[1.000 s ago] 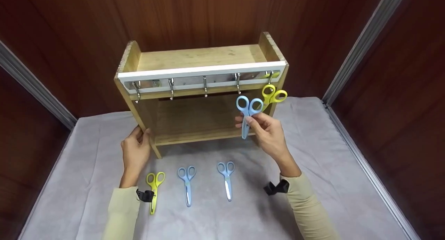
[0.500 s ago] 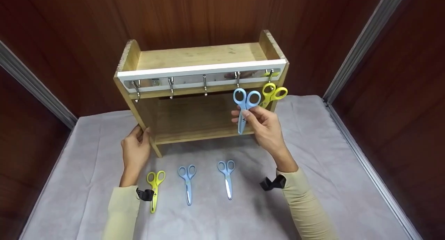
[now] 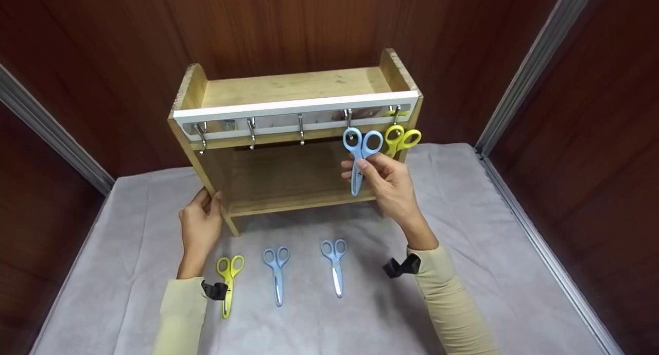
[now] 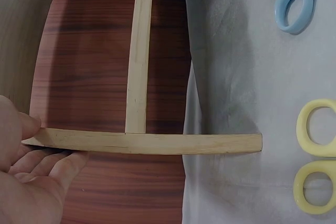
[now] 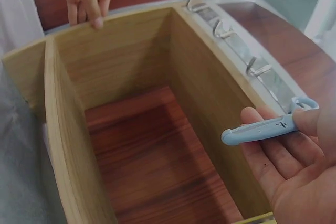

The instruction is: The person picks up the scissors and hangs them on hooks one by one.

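My right hand (image 3: 396, 193) pinches blue scissors (image 3: 355, 184) by the blades, thumb in front, with the handle loops upward. Those loops stand at the second hook from the right (image 3: 349, 119); its tip shows through the left loop, but I cannot tell whether it passes through. At the rightmost hook (image 3: 397, 114) hang yellow scissors (image 3: 392, 150), partly hidden behind my right hand. My left hand (image 3: 200, 224) grips the left side panel (image 4: 105, 141) of a small wooden shelf (image 3: 288, 90), its thumb on one face and fingers on the other.
Yellow scissors (image 3: 228, 288) and two blue scissors (image 3: 278, 285) (image 3: 337, 278) lie on the grey cloth (image 3: 412, 314) in front of the shelf. A white hook rail (image 3: 278, 108) with several metal hooks runs along the shelf's upper front. Dark wood-look walls (image 3: 288, 20) enclose the back and sides.
The right hand has brought the blue scissors up and slightly left, to the second hook from the right. The left hand keeps its hold on the shelf's side panel.
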### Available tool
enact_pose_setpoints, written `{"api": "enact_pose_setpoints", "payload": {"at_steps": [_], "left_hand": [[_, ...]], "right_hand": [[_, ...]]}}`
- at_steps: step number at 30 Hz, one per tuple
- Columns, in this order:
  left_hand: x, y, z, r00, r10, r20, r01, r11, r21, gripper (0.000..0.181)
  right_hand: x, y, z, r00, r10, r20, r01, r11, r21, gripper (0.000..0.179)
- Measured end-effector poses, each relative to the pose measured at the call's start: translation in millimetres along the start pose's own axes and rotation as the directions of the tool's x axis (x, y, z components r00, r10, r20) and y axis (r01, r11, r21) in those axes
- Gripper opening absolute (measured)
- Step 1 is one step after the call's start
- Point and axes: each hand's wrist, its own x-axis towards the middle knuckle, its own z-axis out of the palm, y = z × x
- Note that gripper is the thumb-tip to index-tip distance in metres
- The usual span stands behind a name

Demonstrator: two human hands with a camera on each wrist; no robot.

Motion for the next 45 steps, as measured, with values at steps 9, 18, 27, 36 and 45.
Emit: {"api": "enact_pose_setpoints", "payload": {"at_steps": [9, 18, 27, 36, 45], "left_hand": [[-2.7, -5.7, 2.7, 1.000, -0.011, 0.008, 0.011, 1.000, 0.020, 0.035], [-1.0, -3.9, 2.3, 1.000, -0.015, 0.010, 0.015, 1.000, 0.009, 0.038], [-2.5, -3.9, 0.3, 1.000, -0.014, 0.002, 0.014, 1.000, 0.011, 0.038], [-2.5, -1.8, 0.3, 1.000, 0.018, -0.002, -0.018, 1.000, -0.001, 0.036], [-1.3, 0.9, 2.4, 1.000, -0.004, -0.019, 0.003, 1.000, -0.030, 0.038]], "right_hand": [[2.1, 19, -4, 0.997, 0.077, 0.005, -0.077, 0.997, -0.005, 0.024], [4.1, 21, 0, 0.998, 0.043, -0.051, -0.045, 0.998, -0.045, 0.022], [-2.6, 19, -3, 0.995, 0.036, -0.096, -0.042, 0.997, -0.058, 0.018], [-12.6, 19, -11, 0.996, 0.018, -0.087, -0.022, 0.999, -0.038, 0.021], [-23.9, 21, -24, 0.992, 0.020, -0.128, -0.029, 0.997, -0.071, 0.019]]}}
